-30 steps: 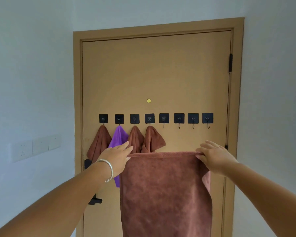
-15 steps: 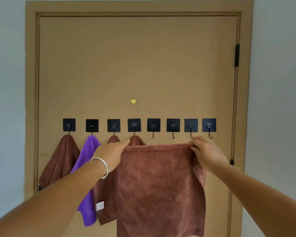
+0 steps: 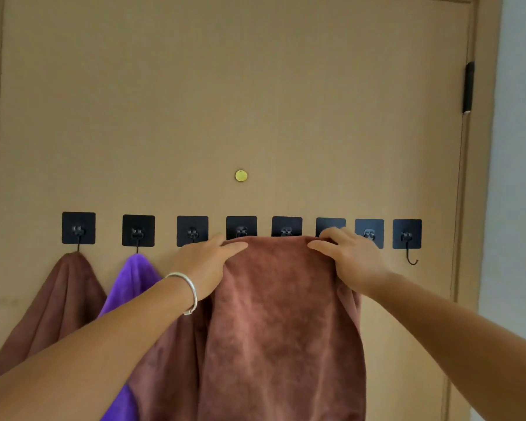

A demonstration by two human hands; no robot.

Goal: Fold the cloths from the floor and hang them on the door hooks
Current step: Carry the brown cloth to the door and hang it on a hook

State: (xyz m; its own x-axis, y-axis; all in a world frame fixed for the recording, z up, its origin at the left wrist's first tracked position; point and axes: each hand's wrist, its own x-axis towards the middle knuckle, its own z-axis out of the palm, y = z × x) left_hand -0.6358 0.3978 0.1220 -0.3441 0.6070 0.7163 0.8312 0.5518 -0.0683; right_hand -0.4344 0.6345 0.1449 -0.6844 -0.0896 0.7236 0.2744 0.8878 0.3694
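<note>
I hold a folded brown cloth [image 3: 280, 314] up against the tan door [image 3: 225, 101]. My left hand [image 3: 205, 265] grips its top left corner and my right hand [image 3: 349, 259] grips its top right corner. The cloth's top edge reaches the lower edge of a row of several black square hooks, covering the hook wires of the fourth [image 3: 241, 227] and fifth [image 3: 286, 226]. On the left hang a brown cloth [image 3: 55, 302] and a purple cloth [image 3: 131, 287]. Another brown cloth [image 3: 170, 360] hangs behind my left wrist.
The far right hook [image 3: 407, 235] is bare, its wire showing. A brass peephole [image 3: 241, 175] sits above the row. A black hinge [image 3: 468, 86] marks the door's right edge, with the frame and grey wall [image 3: 516, 177] beyond.
The view has closed in on the door. Both hands have raised the brown cloth from below the hooks up to the row and drawn closer together.
</note>
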